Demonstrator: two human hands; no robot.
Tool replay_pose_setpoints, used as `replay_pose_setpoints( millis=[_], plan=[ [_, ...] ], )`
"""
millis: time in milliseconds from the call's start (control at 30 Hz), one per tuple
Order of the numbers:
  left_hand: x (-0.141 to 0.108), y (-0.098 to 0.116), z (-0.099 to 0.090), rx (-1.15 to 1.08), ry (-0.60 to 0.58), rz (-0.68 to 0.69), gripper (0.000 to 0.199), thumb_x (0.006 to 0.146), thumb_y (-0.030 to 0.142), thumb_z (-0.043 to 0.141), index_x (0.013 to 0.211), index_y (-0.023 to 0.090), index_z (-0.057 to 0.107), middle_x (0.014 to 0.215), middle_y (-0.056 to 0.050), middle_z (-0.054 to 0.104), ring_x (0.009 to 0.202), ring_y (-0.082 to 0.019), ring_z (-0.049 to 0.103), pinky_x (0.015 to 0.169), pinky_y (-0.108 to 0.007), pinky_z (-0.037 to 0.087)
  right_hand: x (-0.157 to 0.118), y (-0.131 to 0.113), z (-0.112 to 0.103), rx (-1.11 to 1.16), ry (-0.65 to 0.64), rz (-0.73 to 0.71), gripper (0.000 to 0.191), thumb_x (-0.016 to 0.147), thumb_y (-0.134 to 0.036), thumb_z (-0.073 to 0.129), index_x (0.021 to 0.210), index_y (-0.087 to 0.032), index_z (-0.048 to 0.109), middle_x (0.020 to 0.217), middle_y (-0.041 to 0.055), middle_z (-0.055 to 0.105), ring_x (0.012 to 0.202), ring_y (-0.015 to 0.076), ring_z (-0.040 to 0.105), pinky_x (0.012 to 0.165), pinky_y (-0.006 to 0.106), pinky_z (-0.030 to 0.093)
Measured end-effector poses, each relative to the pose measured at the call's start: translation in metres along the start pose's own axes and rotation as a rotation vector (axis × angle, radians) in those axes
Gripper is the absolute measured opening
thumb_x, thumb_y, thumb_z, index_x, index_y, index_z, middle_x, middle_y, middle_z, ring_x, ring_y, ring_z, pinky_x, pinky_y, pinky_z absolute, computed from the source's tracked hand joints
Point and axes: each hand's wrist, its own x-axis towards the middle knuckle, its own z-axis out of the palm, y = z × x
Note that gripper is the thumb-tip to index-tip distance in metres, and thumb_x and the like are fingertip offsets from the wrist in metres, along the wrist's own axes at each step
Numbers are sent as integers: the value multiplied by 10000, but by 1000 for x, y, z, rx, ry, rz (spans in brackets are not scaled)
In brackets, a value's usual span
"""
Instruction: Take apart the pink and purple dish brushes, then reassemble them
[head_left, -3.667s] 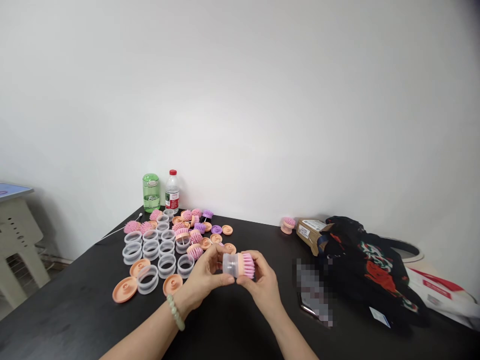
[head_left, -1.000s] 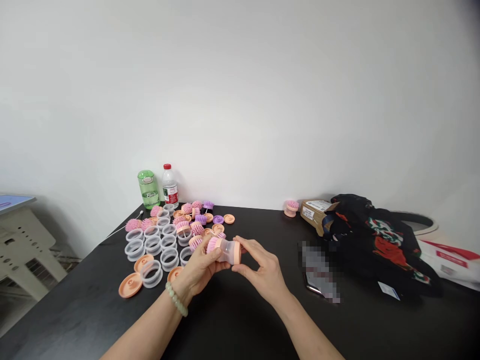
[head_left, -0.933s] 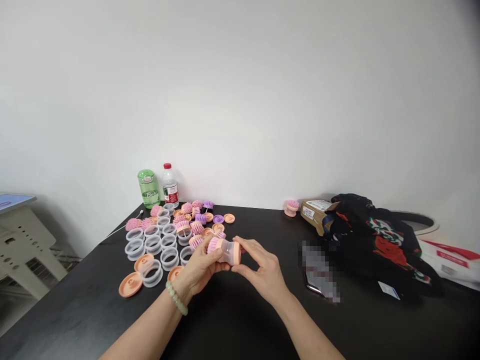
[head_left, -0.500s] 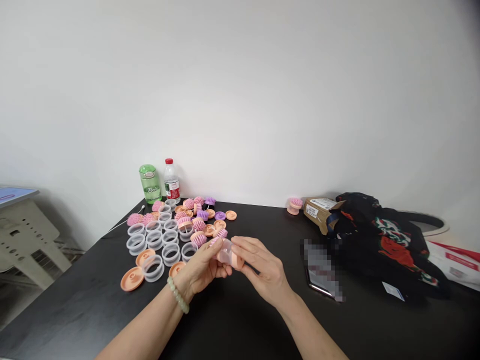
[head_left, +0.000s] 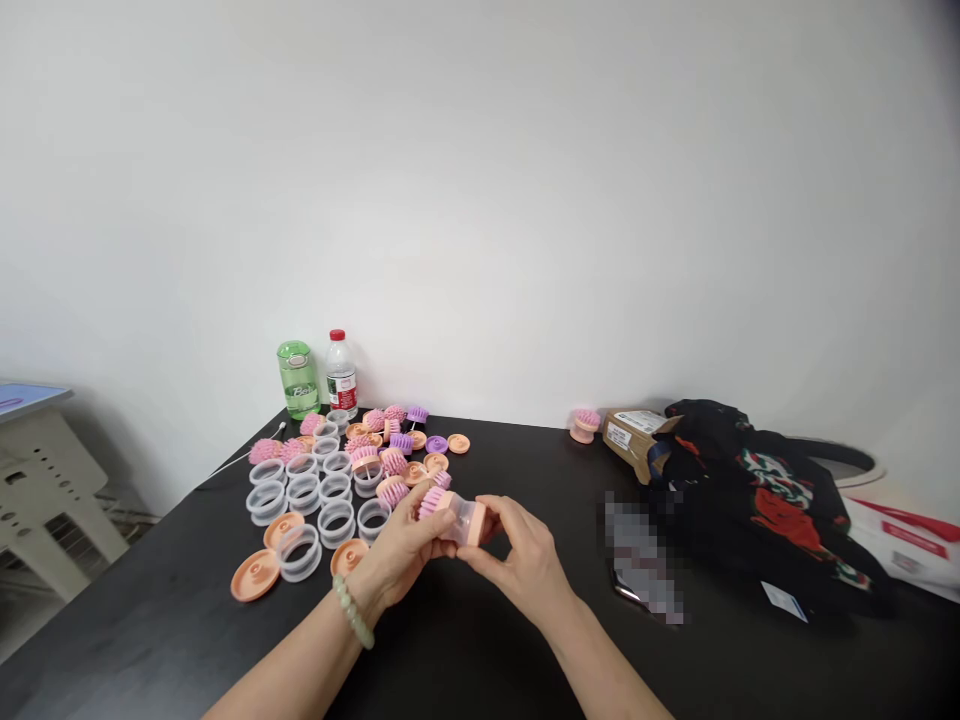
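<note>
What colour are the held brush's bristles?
The brush has pink bristles, seen in the head view.

The left hand (head_left: 401,552) and right hand (head_left: 527,565) hold a pink-bristled brush (head_left: 457,517) with a clear body, over a black table (head_left: 150,640), just beside scattered brush parts (head_left: 335,490).

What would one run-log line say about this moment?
Left hand: grips pink-bristled brush | right hand: pinches its peach end | nearby: clear plastic rings

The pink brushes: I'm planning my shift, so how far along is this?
Done: one joined brush stands by the cardboard parcel. In hand: the left hand and right hand hold a clear-bodied brush. Left: many clear rings, orange bases and pink bristle heads lie loose.
</note>
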Motion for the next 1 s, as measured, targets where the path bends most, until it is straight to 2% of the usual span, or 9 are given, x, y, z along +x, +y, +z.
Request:
replay_pose_setpoints(
  millis=[100, 233, 300, 433, 533, 633, 733, 833, 1000],
  plan=[
    [-1, 0, -1, 13, 10, 37, 555, 643, 321, 886, 1121, 221, 621, 921, -22, 638, 808, -168, 623, 719, -291, 510, -2, 0, 3, 14, -1, 39, 338, 896, -459, 639, 1131, -226, 574, 813, 37, 662, 656, 195, 645, 628, 334, 571],
    [0, 0, -4, 120, 8, 125, 474, 650, 313, 869, 1049, 225, 628, 881, 6, 603, 802, -154, 582, 732, -269, 475, -3, 4, 4, 134, -32, 129, 355, 877, -394, 663, 1178, -243, 549, 913, 36, 677, 717, 188, 671, 677, 313, 583],
    [2, 2, -6, 273, 4, 224, 422, 670, 309, 847, 1018, 222, 626, 888, 7, 593, 820, -166, 568, 738, -271, 458, -3, 8, 6, 175, -62, 176, 349, 855, -342, 681, 1165, -248, 553, 933, 27, 681, 753, 190, 678, 701, 301, 580],
    [6, 0, -10, 840, 37, 423, 401, 620, 239, 854, 947, 205, 625, 929, -19, 611, 886, -231, 567, 804, -330, 441, -4, 12, 15, 80, -196, 223, 272, 817, -235, 695, 1069, -235, 594, 973, 38, 676, 866, 225, 655, 773, 329, 557],
    [8, -8, -12, 1127, 6, 438, 392, 614, 159, 816, 936, 213, 601, 997, -34, 619, 946, -264, 579, 847, -378, 449, -5, 11, 24, -4, -280, 226, 303, 762, -134, 701, 1043, -215, 620, 1059, 72, 635, 987, 257, 600, 849, 362, 533],
    [9, -16, -14, 1175, 57, 394, 506, 623, 124, 775, 1059, 218, 536, 1086, -54, 603, 1028, -275, 580, 905, -423, 459, -5, 15, 28, -78, -282, 313, 327, 697, -61, 710, 972, -228, 654, 1027, 44, 612, 984, 236, 574, 835, 323, 515],
    [9, -18, -13, 1117, 96, 328, 614, 669, 192, 743, 1205, 215, 446, 1151, -84, 565, 971, -252, 590, 795, -386, 514, -1, 33, 26, -169, -205, 454, 251, 675, -103, 758, 874, -216, 655, 938, 17, 634, 917, 220, 600, 798, 303, 507],
    [7, -18, -10, 1093, 98, 331, 599, 731, 233, 663, 1271, 211, 404, 1203, -105, 520, 918, -229, 587, 687, -345, 530, 7, 64, 21, -288, -104, 611, 131, 758, -193, 735, 846, -183, 639, 864, 35, 660, 865, 235, 636, 761, 321, 517],
    [2, -29, -9, 1074, 50, 421, 558, 795, 244, 586, 1324, 259, 406, 1236, -92, 498, 973, -221, 609, 723, -336, 565, 23, 121, 12, -493, -6, 814, 184, 883, -283, 684, 1002, -146, 654, 1041, 69, 681, 1002, 242, 646, 868, 395, 530]
  ],
)
